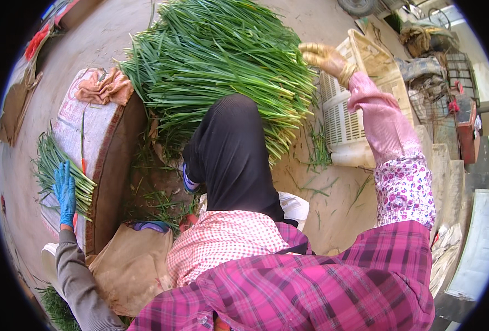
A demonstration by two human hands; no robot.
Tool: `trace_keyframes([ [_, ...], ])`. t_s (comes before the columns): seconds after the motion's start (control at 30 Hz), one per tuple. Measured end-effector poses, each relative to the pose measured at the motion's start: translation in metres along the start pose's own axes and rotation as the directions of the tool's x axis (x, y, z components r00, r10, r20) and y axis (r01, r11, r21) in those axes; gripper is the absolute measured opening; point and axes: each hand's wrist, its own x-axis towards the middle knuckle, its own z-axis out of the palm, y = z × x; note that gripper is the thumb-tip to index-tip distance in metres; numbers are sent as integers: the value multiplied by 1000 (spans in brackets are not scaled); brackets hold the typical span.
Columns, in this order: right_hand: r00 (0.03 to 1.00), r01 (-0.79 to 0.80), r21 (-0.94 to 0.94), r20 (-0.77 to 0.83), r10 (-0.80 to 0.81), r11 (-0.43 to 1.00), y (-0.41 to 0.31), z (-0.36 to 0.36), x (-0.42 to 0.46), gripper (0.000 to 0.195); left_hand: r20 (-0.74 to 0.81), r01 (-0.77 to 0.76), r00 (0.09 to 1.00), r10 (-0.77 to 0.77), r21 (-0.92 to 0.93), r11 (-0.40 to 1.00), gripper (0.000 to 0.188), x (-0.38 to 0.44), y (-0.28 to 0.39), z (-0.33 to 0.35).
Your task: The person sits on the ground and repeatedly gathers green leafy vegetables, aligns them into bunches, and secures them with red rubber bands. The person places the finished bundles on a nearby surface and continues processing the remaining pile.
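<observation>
My left hand (65, 190), in a blue glove, lies flat with straight fingers on a small bunch of long, chive-like greens (50, 159). That bunch rests on a white printed sack (72, 124) draped over a block-like support. My right hand (323, 58), in a yellowish glove with bands at the wrist, is raised at the right edge of a large heap of the same greens (228, 53). Its fingers are apart and nothing shows in them. An orange strip (83, 166) sticks out beside the small bunch, and a crumpled pinkish cloth (106, 87) sits on the sack's far end.
A cream slatted plastic crate (339, 116) stands right of the heap. Loose leaves (319, 149) litter the floor by it. My bent knee (238, 120) is against the heap's near side. Brown sheet material (132, 265) lies near my left side; more greens (60, 308) are at lower left.
</observation>
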Motion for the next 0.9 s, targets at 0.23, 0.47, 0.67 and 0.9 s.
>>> trace_keyframes([
  [0.23, 982, 187, -456, 65, -177, 870, 30, 101, -71, 120, -162, -301, 949, 269, -216, 929, 53, 39, 127, -88],
  [0.47, 994, -108, -677, -94, 60, 728, 26, 134, -37, 81, -179, -572, 809, 560, -457, 681, 61, 106, 296, -151],
  [0.67, 997, -45, -589, -75, 1, 807, -7, 87, -19, 48, -220, -675, 729, 648, -388, 628, 95, 139, 452, -163],
  [0.9, 973, 163, -327, -104, -207, 931, -40, 73, 10, 34, -290, -646, 742, 605, -550, 529, 115, 137, 563, -153],
])
